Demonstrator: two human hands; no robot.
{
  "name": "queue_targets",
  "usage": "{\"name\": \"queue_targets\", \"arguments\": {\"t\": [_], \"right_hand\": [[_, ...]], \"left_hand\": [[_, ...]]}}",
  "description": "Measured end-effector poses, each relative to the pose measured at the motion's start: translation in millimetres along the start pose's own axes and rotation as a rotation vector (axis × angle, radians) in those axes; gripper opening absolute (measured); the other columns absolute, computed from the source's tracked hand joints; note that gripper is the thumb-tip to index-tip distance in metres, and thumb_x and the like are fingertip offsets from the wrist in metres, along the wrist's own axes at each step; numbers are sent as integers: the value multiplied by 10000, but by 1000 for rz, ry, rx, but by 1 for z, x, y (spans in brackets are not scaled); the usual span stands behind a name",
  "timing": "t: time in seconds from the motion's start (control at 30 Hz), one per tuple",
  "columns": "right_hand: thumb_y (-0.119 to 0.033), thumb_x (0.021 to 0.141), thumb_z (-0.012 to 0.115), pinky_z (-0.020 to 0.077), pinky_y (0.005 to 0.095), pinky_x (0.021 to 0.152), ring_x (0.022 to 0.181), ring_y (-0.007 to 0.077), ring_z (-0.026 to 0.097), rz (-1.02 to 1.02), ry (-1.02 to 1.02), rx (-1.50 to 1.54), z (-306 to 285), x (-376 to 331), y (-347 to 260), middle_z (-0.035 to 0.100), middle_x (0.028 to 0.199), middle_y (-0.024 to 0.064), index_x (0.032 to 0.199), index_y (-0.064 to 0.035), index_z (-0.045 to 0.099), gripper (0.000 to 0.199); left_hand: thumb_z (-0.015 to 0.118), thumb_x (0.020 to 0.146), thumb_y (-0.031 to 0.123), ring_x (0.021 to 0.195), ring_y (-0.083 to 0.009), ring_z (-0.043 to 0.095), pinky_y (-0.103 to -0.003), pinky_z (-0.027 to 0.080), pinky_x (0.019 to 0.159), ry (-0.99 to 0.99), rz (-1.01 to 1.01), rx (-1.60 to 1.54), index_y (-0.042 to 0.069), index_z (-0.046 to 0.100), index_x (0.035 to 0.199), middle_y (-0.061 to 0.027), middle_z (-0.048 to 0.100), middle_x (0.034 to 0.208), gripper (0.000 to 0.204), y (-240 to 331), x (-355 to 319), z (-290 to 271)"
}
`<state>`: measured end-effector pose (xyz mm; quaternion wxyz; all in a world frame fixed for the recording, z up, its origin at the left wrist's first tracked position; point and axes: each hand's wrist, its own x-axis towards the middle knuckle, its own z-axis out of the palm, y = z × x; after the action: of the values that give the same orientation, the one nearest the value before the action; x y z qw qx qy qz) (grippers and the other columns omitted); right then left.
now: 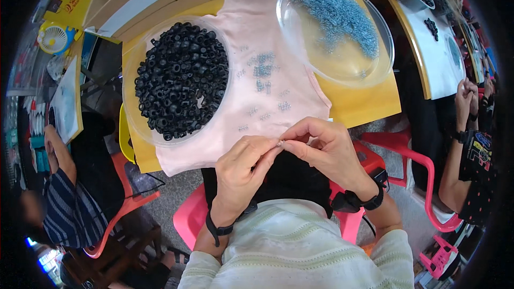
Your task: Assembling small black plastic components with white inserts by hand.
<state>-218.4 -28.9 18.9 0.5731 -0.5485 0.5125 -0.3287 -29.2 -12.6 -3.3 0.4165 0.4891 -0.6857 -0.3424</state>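
My left hand (pixel 242 168) and my right hand (pixel 324 149) meet fingertip to fingertip over the near edge of a pink cloth (pixel 209 156). Between the pinched fingers shows a tiny silvery piece (pixel 280 143), too small to tell its kind. Beyond my hands, small silvery metal pieces (pixel 262 69) lie scattered on the cloth. A round clear tray (pixel 128 101) at the left bears a heap of small black plastic parts (pixel 182 77). Another clear tray (pixel 326 72), far right, has a pile of fine bluish-silver metal pieces (pixel 342 18).
A cardboard box (pixel 166 8) stands at the far left of the yellow table (pixel 375 101). People sit at tables on both sides; a co-worker's hands (pixel 467 96) show at right. A red chair (pixel 423 160) stands right of me, a small yellow fan (pixel 53 37) far left.
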Motion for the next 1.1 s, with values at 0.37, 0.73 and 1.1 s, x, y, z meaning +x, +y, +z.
{"name": "queue_targets", "arguments": {"t": [0.37,0.73,1.1], "right_hand": [[-106,805,706,490,348,594,699,272,617,-432,238,-718,-6,23,22,577,785,77,944,-75,671,146],[-106,829,633,509,380,619,756,304,645,-526,258,-900,4,74,7,580,856,103,845,-51,591,70],[-93,826,637,501,401,645,762,326,634,-428,211,-864,-4,76,-1,593,871,105,865,-52,611,63]], "left_hand": [[721,817,7,613,-216,612,-306,481,564,144,-65,314,16,688,947,-103,650,784,135,-21,8,-9],[683,866,40,692,-171,632,-285,500,661,133,-146,344,-10,702,1016,-126,687,844,160,-6,20,-5],[678,862,44,701,-268,662,-333,514,628,147,-91,319,16,693,990,-132,679,857,131,-12,25,-8]]}}
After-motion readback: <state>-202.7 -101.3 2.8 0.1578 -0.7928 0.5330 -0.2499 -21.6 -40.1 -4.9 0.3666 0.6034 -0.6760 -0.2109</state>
